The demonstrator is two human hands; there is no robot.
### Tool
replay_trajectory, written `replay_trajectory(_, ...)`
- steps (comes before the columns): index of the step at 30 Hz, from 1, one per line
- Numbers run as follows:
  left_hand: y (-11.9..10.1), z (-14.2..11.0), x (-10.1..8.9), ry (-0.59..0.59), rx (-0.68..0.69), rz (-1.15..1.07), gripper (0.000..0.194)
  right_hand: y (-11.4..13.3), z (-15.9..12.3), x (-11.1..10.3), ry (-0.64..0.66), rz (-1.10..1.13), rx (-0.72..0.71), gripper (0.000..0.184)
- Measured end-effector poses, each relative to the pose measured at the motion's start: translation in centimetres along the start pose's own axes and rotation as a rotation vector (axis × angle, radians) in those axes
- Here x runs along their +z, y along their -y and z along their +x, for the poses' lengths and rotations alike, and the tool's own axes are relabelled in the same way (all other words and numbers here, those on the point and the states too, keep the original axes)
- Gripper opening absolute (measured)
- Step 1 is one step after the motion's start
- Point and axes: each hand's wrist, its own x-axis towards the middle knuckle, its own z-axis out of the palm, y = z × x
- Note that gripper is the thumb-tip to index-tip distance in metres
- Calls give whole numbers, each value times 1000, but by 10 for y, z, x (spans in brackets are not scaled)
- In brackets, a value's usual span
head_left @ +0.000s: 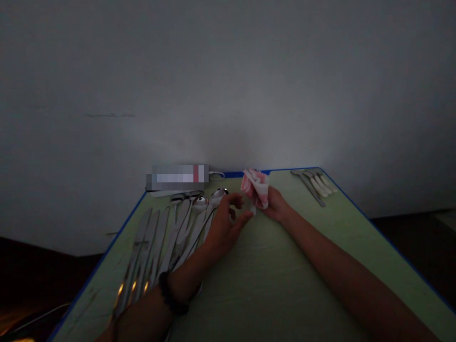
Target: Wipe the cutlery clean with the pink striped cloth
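Note:
A pink and white cloth (261, 190) is bunched in my right hand (276, 204), whose fingers are closed around it. A small pale tip (253, 209) sticks out below the cloth, and a bit of shiny metal shows at its top; the kind of thing inside is hidden. My left hand (226, 225) is just left of the cloth, fingers curved and apart from the thumb. Its thumb tip is beside the pale tip; whether they touch is unclear. Under and beside my left forearm lie several knives (142, 237) and large spoons (200, 203).
Several forks (317, 183), some with white handles, lie at the table's far right corner. A blurred-out box-like object (178, 178) stands at the far left edge, a white cable (218, 175) beside it. The green table (285, 285) has a blue edge and meets a grey wall (228, 85).

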Motion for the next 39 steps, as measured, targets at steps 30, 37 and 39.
replay_trajectory(30, -11, -2, -7, 296, 73, 28, 18, -2, 10, -4, -223, 141, -80, 16)
replay_trajectory(37, 3, 3, -2, 55, 63, 106, 22, -2, 7, -1, -109, 91, -85, 14)
replay_trajectory(39, 5, 4, -2, 56, 69, 113, 21, -2, 4, -1, -64, 33, -54, 21)
